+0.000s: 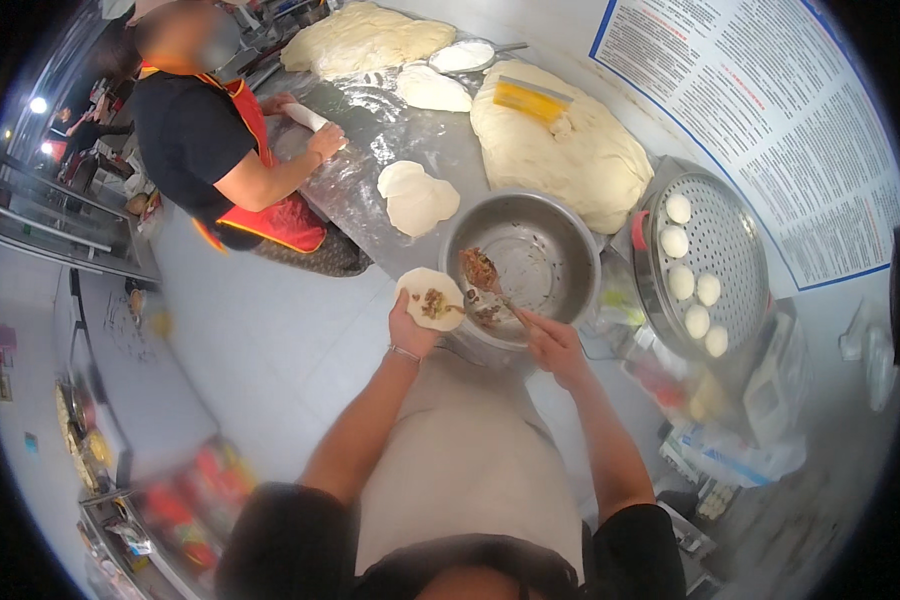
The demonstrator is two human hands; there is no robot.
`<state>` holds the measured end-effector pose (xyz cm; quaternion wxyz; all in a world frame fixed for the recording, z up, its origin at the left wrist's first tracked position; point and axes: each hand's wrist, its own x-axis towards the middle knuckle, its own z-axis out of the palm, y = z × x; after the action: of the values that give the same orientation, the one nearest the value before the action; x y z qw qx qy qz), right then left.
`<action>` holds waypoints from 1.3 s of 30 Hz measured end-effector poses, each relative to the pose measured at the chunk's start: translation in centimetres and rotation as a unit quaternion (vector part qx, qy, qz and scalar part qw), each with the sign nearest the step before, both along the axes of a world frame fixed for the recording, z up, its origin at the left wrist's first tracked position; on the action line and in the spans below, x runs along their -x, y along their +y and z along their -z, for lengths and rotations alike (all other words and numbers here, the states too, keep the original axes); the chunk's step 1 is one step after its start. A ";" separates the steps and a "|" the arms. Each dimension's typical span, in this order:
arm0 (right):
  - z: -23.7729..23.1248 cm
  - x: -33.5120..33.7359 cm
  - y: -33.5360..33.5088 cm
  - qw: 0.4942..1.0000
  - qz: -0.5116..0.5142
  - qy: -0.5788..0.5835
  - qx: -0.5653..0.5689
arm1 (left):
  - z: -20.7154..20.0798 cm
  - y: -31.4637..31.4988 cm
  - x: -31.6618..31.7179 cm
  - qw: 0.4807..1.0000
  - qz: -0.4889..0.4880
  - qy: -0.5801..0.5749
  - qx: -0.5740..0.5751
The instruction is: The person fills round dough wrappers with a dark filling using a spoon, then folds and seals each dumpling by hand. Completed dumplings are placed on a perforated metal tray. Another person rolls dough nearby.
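Observation:
In my left hand (pixel 411 332) rests a flat round dough wrapper (pixel 428 288), with a small heap of brownish chopped filling (pixel 434 304) on its middle. My right hand (pixel 558 350) is closed round the handle of a spoon (pixel 511 308). Its head, loaded with reddish-brown filling (pixel 478 268), is over the left side of a big metal bowl (pixel 580 235). Some more filling (pixel 487 314) clings inside the bowl near its front, and dark bits speckle the bottom. The wrapper is just left of the bowl's rim.
Flat dough wrappers (pixel 417 200) lie on the floured metal table (pixel 365 150). Behind the bowl is a large dough mass (pixel 560 150) with a yellow-handled scraper (pixel 530 100) on it. At right, a perforated steamer tray (pixel 735 230) carries several white buns (pixel 680 282). A co-worker (pixel 205 130) rolls dough at left.

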<state>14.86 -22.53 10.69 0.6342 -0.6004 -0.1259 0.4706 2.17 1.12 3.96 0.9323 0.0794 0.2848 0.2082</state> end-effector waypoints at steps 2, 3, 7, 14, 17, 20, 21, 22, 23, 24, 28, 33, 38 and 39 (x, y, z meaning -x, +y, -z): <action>-1.2 -0.1 -0.3 1.000 -0.023 -0.003 -0.011 | 0.0 -0.1 -1.2 0.999 0.025 -0.035 0.002; -0.1 0.2 -0.3 0.989 -0.015 -0.142 -0.028 | 0.0 -0.2 -1.7 0.998 0.036 -0.049 0.011; 0.8 1.5 0.2 0.829 -0.006 -0.559 -0.004 | -1.5 -1.6 -3.6 0.996 0.035 -0.043 0.071; 0.0 4.1 -1.6 0.750 -0.070 -0.643 0.139 | -3.2 -2.6 -3.8 0.997 0.011 0.005 0.073; -0.8 4.7 -1.5 0.795 -0.061 -0.591 0.120 | -3.0 -2.2 -3.9 0.996 -0.021 0.002 0.085; -0.6 3.9 -1.9 0.770 -0.032 -0.633 0.073 | -2.2 -0.5 -3.7 0.997 -0.044 -0.011 0.057; -0.3 3.3 -2.2 0.779 -0.031 -0.622 0.078 | -1.9 0.4 -3.6 0.998 -0.051 -0.017 0.042; 0.3 2.6 -2.7 0.788 -0.030 -0.609 0.085 | -2.5 1.0 -3.3 0.999 -0.035 -0.027 0.027; 0.3 2.0 -2.7 0.796 -0.028 -0.598 0.092 | -3.2 1.6 -3.1 0.999 -0.020 -0.038 0.013; 0.4 1.4 -2.2 0.807 -0.033 -0.578 0.116 | -3.1 2.3 -2.7 0.998 -0.008 -0.061 0.015; 3.0 -1.4 1.3 0.813 -0.074 -0.535 0.217 | -0.8 2.9 -1.1 0.996 0.025 -0.081 -0.005; 5.1 -2.3 3.2 0.778 -0.164 -0.544 0.269 | 1.2 0.0 1.7 0.995 0.060 -0.043 0.063; 1.4 -2.7 -1.5 0.770 -0.259 -0.540 0.219 | 1.9 -1.4 2.0 0.991 0.084 -0.053 0.084; 1.8 -3.3 -2.2 0.773 -0.239 -0.549 0.209 | 1.9 -1.3 1.9 0.991 0.084 -0.054 0.087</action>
<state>18.19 -24.74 8.84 0.1827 -0.8251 -0.4908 0.2118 0.29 -0.15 2.04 0.9639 0.0105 0.2433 0.1079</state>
